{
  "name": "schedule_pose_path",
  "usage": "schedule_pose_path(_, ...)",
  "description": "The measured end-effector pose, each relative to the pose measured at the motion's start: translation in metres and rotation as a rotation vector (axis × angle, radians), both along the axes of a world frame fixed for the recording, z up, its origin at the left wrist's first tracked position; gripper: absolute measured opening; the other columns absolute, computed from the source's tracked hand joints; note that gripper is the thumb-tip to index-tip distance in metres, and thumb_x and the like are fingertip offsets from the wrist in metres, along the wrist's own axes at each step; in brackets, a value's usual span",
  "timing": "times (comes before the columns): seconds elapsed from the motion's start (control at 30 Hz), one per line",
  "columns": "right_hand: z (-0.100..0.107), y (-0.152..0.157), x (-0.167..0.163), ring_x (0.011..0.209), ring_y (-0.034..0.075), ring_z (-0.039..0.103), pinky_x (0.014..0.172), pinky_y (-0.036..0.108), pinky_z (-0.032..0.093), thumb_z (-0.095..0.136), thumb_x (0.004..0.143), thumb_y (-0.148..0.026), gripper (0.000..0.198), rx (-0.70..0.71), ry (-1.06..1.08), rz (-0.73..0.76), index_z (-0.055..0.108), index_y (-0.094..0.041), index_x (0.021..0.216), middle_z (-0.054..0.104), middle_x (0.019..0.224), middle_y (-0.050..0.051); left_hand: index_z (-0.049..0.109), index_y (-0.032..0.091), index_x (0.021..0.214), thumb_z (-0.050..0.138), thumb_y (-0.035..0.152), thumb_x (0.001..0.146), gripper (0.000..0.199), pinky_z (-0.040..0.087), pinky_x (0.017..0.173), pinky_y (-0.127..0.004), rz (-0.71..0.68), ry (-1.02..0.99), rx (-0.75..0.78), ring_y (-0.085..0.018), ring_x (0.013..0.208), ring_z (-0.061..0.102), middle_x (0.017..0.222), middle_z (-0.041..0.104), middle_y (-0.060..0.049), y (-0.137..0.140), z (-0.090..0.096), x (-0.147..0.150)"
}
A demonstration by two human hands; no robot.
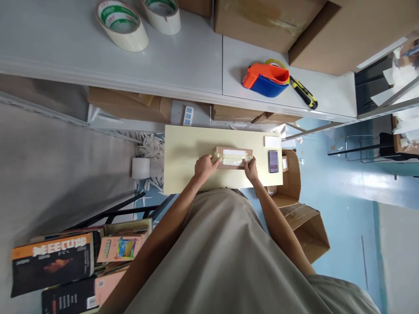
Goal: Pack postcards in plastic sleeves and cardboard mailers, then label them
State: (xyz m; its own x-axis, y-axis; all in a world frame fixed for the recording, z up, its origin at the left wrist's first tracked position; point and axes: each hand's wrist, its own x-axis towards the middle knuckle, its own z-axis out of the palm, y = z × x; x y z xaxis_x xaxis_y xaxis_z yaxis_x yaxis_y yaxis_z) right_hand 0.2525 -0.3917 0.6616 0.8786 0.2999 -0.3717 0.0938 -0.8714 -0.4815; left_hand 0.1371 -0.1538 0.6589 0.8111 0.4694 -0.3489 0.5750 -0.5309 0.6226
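Note:
A small brown cardboard box (233, 165) lies on the pale yellow table (183, 174) in front of me. A white label and shiny clear tape cover much of its top. My left hand (205, 167) grips its left end, thumb on the top edge. At the opposite end my right hand (251, 168) holds the box, with the thumb on the tape. The fingers under and behind the box are partly hidden. To the right of it are a dark phone-like rectangle (273, 161) and a white slip (273, 141).
Above the table runs a grey shelf (183, 56) with tape rolls (121, 26), an orange-blue tape dispenser (266, 80), a yellow-black box cutter (303, 93) and large cartons (353, 35). Open cartons (307, 231) stand on the floor at right. Magazines (54, 261) are piled at lower left.

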Motion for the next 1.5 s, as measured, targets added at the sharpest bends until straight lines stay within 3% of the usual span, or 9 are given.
schedule_pose_path(0.1, -0.005, -0.004, 0.001, 0.13, 0.028, 0.063, 0.102, 0.036, 0.054, 0.031, 0.113, -0.056, 0.061, 0.035, -0.001, -0.013, 0.038, -0.008, 0.151, 0.061, 0.145, 0.028, 0.083, 0.022, 0.099, 0.069, 0.05, 0.102, 0.032, 0.058, 0.087, -0.038, 0.108, -0.005, -0.087, -0.033, 0.1, 0.08, 0.106, 0.086, -0.014, -0.003, 0.002, 0.002)
schedule_pose_path(0.27, -0.015, -0.02, 0.009, 0.094, 0.026, 0.067, 0.082, 0.037, 0.059, 0.052, 0.104, -0.069, 0.057, 0.257, 0.076, -0.078, 0.055, -0.017, 0.126, 0.068, 0.111, 0.013, 0.08, 0.024, 0.099, 0.068, 0.031, 0.1, 0.013, 0.056, 0.088, -0.031, 0.187, -0.02, -0.161, -0.026, 0.105, 0.08, 0.11, 0.086, -0.008, -0.009, 0.005, 0.003)
schedule_pose_path(0.43, -0.014, -0.036, 0.016, 0.096, 0.026, 0.068, 0.078, 0.041, 0.064, 0.066, 0.097, -0.072, 0.055, 0.48, -0.01, -0.12, 0.065, -0.021, 0.117, 0.06, 0.126, 0.017, 0.079, 0.023, 0.098, 0.068, 0.024, 0.096, 0.011, 0.057, 0.093, -0.033, 0.21, -0.026, -0.086, -0.024, 0.101, 0.079, 0.108, 0.084, -0.008, -0.014, 0.01, 0.004)
schedule_pose_path(0.6, -0.014, -0.057, 0.027, 0.109, 0.03, 0.067, 0.086, 0.046, 0.064, 0.071, 0.098, -0.054, 0.046, 0.491, -0.132, -0.078, 0.065, -0.022, 0.13, 0.062, 0.133, 0.017, 0.073, 0.021, 0.112, 0.07, 0.015, 0.09, 0.023, 0.061, 0.093, -0.032, 0.296, -0.113, -0.106, -0.022, 0.095, 0.079, 0.106, 0.082, -0.007, -0.036, 0.007, 0.008)
schedule_pose_path(0.87, -0.063, -0.103, 0.025, 0.104, 0.029, 0.069, 0.083, 0.046, 0.063, 0.063, 0.092, -0.026, 0.038, 0.447, 0.137, 0.016, 0.068, -0.022, 0.129, 0.069, 0.128, 0.016, 0.068, 0.022, 0.117, 0.06, 0.006, 0.091, 0.032, 0.063, 0.099, -0.037, 0.382, 0.116, -0.111, -0.022, 0.102, 0.08, 0.113, 0.083, -0.008, -0.081, -0.023, -0.002)
schedule_pose_path(1.03, -0.076, -0.135, 0.041, 0.102, 0.028, 0.071, 0.079, 0.043, 0.064, 0.058, 0.096, -0.029, 0.038, 0.502, 0.151, -0.04, 0.07, -0.021, 0.132, 0.073, 0.128, 0.017, 0.066, 0.022, 0.134, 0.055, 0.011, 0.095, 0.042, 0.06, 0.111, -0.047, 0.34, 0.007, 0.117, -0.028, 0.125, 0.073, 0.132, 0.076, -0.014, -0.09, -0.014, -0.006)
schedule_pose_path(1.17, -0.083, -0.162, 0.08, 0.097, 0.028, 0.073, 0.076, 0.043, 0.063, 0.06, 0.099, -0.04, 0.036, 0.51, 0.099, -0.141, 0.072, -0.02, 0.126, 0.076, 0.125, 0.018, 0.068, 0.023, 0.134, 0.057, 0.022, 0.1, 0.036, 0.056, 0.117, -0.054, 0.153, -0.105, 0.219, -0.034, 0.132, 0.067, 0.135, 0.073, -0.016, -0.106, 0.005, 0.031)
schedule_pose_path(1.3, -0.089, -0.182, 0.133, 0.095, 0.029, 0.073, 0.083, 0.046, 0.064, 0.06, 0.1, -0.046, 0.037, 0.481, 0.011, -0.221, 0.074, -0.018, 0.121, 0.076, 0.12, 0.019, 0.068, 0.024, 0.133, 0.056, 0.027, 0.105, 0.031, 0.06, 0.112, -0.049, -0.001, -0.201, 0.084, -0.031, 0.127, 0.071, 0.133, 0.075, -0.014, -0.141, 0.015, 0.092)
schedule_pose_path(1.5, -0.113, -0.183, 0.215, 0.102, 0.032, 0.073, 0.097, 0.052, 0.06, 0.06, 0.101, -0.043, 0.039, 0.38, -0.126, -0.367, 0.072, -0.016, 0.125, 0.072, 0.125, 0.022, 0.066, 0.024, 0.138, 0.06, 0.023, 0.103, 0.035, 0.063, 0.106, -0.042, -0.06, -0.272, -0.236, -0.024, 0.119, 0.075, 0.139, 0.074, -0.012, -0.209, -0.015, 0.186)
